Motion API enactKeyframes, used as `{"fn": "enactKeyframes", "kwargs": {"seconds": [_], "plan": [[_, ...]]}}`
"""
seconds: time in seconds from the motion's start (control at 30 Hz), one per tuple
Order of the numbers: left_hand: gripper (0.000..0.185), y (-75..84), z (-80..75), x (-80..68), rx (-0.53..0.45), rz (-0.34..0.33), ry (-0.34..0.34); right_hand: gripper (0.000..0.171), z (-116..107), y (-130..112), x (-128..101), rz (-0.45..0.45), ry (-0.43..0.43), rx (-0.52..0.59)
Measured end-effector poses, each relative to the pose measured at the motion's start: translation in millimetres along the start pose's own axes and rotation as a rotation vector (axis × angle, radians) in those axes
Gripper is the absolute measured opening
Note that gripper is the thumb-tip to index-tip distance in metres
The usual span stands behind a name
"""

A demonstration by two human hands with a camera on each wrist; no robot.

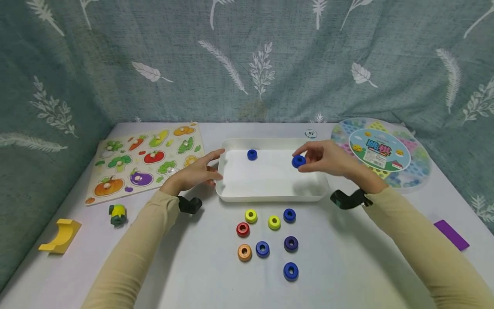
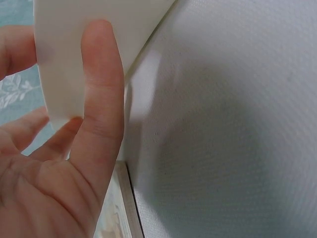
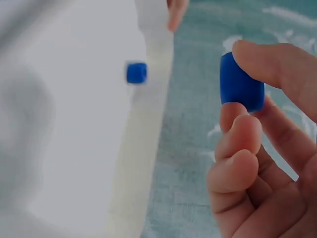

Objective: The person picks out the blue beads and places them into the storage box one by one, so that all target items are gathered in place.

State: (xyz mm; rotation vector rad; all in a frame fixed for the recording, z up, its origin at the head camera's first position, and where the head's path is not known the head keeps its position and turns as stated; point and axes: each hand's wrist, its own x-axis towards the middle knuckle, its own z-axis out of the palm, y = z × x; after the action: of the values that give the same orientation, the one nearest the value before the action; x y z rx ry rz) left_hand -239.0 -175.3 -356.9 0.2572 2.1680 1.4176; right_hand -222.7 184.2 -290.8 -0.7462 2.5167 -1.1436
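My right hand [image 1: 326, 159] pinches a blue ring [image 1: 299, 161] between thumb and fingers, over the right part of a white tray [image 1: 270, 199]. In the right wrist view the ring [image 3: 241, 84] shows side-on, thumb on one side and fingertips on the other. A second blue ring [image 1: 252, 154] lies inside the tray by its back wall. My left hand [image 1: 194, 172] holds the tray's left end. One digit lies flat along the outer wall [image 2: 62, 64] in the left wrist view, with another at the rim, its tip hidden behind the wall.
In front of the tray lie several loose rings: yellow, red [image 1: 243, 229], orange [image 1: 245, 252] and blue [image 1: 291, 271]. A vegetable puzzle board [image 1: 129, 165] is at left, near a yellow arch block [image 1: 61, 237] and small green-yellow toy [image 1: 118, 214]. A round game box [image 1: 380, 150] and purple block [image 1: 451, 234] are at right.
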Motion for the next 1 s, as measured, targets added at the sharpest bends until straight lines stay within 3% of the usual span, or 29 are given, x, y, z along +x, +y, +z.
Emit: {"fn": "enactKeyframes", "kwargs": {"seconds": [0.17, 0.37, 0.63, 1.0], "plan": [[0.082, -0.8, 2.1, 1.2, -0.004, 0.000, -0.006, 0.038, -6, 4, 45, 0.137, 0.060, 0.008], [0.082, -0.8, 4.6, 2.7, -0.013, 0.001, -0.020, 0.039, 9, 24, 80, 0.239, 0.059, 0.033], [0.082, 0.9, 4.3, 1.8, -0.005, 0.006, -0.015, 0.039, 25, 42, 95, 0.319, 0.041, 0.004], [0.082, 0.3, -0.3, -0.8, -0.003, 0.004, -0.001, 0.038, 31, 50, 105, 0.353, 0.046, -0.012]]}}
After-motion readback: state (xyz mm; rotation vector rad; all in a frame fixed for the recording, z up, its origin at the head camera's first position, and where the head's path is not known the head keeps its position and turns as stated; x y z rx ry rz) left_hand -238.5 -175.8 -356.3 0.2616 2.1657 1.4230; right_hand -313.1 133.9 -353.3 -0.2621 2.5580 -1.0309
